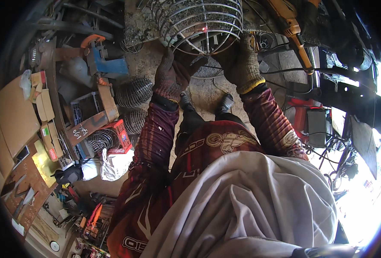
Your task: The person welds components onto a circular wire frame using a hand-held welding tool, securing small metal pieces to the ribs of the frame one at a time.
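A domed wire basket (206, 18) of bent metal rods, with rings crossed by ribs, sits at the top middle on the edge of a worn work surface. One small spot on its middle rib glows red. My left hand (172, 77), in a dark, stained knit glove, grips the basket's near left rim, its thumb pointing inward. On the near right rim, my right hand (242, 64) closes in a pale knit glove with a yellow cuff. The rods and the basket's underside partly hide the fingers of both hands.
An orange power tool (290, 30) with a cord lies right of the basket. Several coiled wire cages (132, 92) rest on the floor at left, near a red crate (121, 136). A blue machine (106, 62) stands on a rusty steel frame. Cables cross the right side.
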`<move>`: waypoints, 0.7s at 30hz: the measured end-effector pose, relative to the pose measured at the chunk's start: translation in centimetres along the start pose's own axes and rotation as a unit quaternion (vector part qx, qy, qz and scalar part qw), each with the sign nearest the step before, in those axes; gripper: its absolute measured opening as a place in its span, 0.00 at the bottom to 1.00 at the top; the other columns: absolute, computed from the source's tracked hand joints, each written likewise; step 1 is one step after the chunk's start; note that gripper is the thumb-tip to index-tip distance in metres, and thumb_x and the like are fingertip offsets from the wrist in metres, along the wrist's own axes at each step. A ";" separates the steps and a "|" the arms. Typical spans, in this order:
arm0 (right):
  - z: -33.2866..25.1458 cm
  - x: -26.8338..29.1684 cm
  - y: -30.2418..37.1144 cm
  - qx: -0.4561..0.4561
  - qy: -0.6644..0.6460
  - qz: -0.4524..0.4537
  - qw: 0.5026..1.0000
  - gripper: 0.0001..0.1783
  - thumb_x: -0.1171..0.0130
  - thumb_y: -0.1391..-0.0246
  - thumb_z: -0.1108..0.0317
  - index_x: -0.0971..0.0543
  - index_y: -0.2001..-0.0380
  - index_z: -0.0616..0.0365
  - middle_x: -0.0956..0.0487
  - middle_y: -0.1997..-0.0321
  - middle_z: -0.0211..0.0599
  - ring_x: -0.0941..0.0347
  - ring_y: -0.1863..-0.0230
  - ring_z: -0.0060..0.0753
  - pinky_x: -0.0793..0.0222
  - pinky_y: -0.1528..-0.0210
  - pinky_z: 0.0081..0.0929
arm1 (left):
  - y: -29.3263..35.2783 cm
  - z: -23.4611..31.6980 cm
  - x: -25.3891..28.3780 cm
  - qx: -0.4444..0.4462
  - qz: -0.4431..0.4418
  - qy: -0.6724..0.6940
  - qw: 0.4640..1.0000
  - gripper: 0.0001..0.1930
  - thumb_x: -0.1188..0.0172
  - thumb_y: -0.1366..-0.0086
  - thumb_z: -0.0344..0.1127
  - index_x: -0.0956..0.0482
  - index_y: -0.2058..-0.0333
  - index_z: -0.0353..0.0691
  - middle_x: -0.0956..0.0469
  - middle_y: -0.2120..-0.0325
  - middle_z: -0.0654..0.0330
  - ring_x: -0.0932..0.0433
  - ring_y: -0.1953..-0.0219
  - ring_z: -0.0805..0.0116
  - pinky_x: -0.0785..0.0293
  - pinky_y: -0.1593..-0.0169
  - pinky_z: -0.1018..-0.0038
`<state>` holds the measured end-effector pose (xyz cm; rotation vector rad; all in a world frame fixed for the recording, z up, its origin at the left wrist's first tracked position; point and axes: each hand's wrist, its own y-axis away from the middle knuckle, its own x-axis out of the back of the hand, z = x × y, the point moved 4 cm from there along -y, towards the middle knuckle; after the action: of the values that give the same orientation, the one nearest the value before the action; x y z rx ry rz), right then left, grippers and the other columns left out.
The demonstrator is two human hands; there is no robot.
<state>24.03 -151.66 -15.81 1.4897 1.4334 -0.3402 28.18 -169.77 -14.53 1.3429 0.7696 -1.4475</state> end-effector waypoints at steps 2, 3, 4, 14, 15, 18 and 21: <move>0.0 -0.6 0.4 -0.002 -0.001 -0.007 1.000 0.32 0.58 0.38 0.41 0.28 0.51 0.62 0.22 0.55 0.41 0.23 0.55 0.40 0.26 0.50 0.38 | 0.0 0.0 0.6 0.009 -0.005 0.012 1.000 0.26 0.52 0.31 0.49 0.37 0.41 0.37 0.32 0.44 0.45 0.32 0.43 0.43 0.22 0.48 0.58; -0.2 -1.0 0.6 -0.001 -0.002 -0.010 1.000 0.32 0.57 0.38 0.40 0.28 0.51 0.61 0.22 0.56 0.40 0.23 0.56 0.40 0.26 0.50 0.38 | -0.1 0.0 0.5 -0.001 0.005 0.001 1.000 0.26 0.51 0.31 0.48 0.36 0.41 0.37 0.32 0.45 0.46 0.32 0.43 0.42 0.20 0.50 0.60; -0.2 -0.9 0.5 -0.001 0.000 -0.011 1.000 0.32 0.58 0.38 0.40 0.28 0.51 0.61 0.22 0.56 0.40 0.23 0.55 0.40 0.26 0.50 0.38 | -0.2 -0.1 0.5 -0.016 0.015 -0.011 1.000 0.25 0.51 0.31 0.48 0.35 0.42 0.38 0.31 0.46 0.46 0.31 0.44 0.42 0.20 0.51 0.61; -0.3 -1.8 0.7 0.008 -0.010 -0.033 0.999 0.34 0.62 0.37 0.40 0.29 0.48 0.61 0.23 0.51 0.41 0.24 0.52 0.42 0.27 0.48 0.41 | -1.4 -0.8 2.3 -0.129 0.093 -0.051 0.986 0.25 0.52 0.31 0.51 0.33 0.46 0.38 0.26 0.50 0.50 0.25 0.49 0.52 0.26 0.44 0.53; -0.3 -1.8 0.7 0.009 -0.009 -0.047 0.999 0.34 0.62 0.37 0.39 0.29 0.48 0.61 0.23 0.51 0.41 0.24 0.52 0.42 0.28 0.47 0.42 | -1.4 -0.9 2.7 -0.138 0.103 -0.067 0.983 0.26 0.54 0.31 0.53 0.35 0.44 0.38 0.28 0.48 0.50 0.26 0.48 0.53 0.27 0.43 0.54; -0.2 -1.1 0.6 -0.005 -0.009 -0.043 0.999 0.34 0.62 0.37 0.40 0.30 0.46 0.61 0.24 0.49 0.42 0.26 0.49 0.44 0.30 0.44 0.44 | -1.6 -1.0 3.1 -0.159 0.100 -0.063 0.980 0.25 0.52 0.32 0.52 0.33 0.46 0.38 0.27 0.50 0.51 0.26 0.49 0.53 0.27 0.44 0.53; -0.3 -0.9 0.4 0.008 -0.004 -0.046 0.999 0.34 0.62 0.37 0.40 0.30 0.46 0.61 0.24 0.48 0.42 0.27 0.48 0.45 0.32 0.42 0.45 | -1.6 -1.1 2.6 -0.157 0.098 -0.062 0.981 0.24 0.50 0.32 0.51 0.32 0.47 0.37 0.26 0.51 0.51 0.25 0.49 0.52 0.27 0.44 0.51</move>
<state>24.06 -151.89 -14.82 1.4368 1.4985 -0.4136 27.32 -168.92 -17.54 1.0445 0.7271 -1.1853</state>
